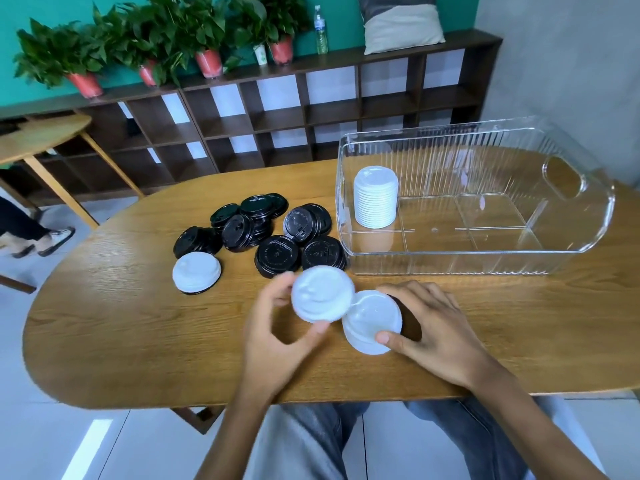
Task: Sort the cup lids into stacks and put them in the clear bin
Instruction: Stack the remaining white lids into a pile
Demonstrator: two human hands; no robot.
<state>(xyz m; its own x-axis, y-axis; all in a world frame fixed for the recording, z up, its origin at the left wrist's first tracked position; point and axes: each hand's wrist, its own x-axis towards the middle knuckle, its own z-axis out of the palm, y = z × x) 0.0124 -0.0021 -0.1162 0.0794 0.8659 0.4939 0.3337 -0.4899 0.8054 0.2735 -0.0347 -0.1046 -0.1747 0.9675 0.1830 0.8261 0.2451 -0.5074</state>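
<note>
Near the table's [138,341] front edge, the left hand [277,344] pinches one white lid [322,294]; touching it, the right hand [433,327] grips a second white lid [370,322]. Black lids [263,230] lie beyond, left of the clear bin [485,258] holding a white stack [375,199].

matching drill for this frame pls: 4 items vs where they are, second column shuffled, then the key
Items:
1. stack of white lids
2. black lids
3. lone white lid
4. water bottle

Places:
A. on the shelf top beside the plants
B. on the table, left of the black pile's near edge
C. inside the clear bin, left end
D. loose pile on the table, left of the bin

Pairs: 1-C, 2-D, 3-B, 4-A
</note>
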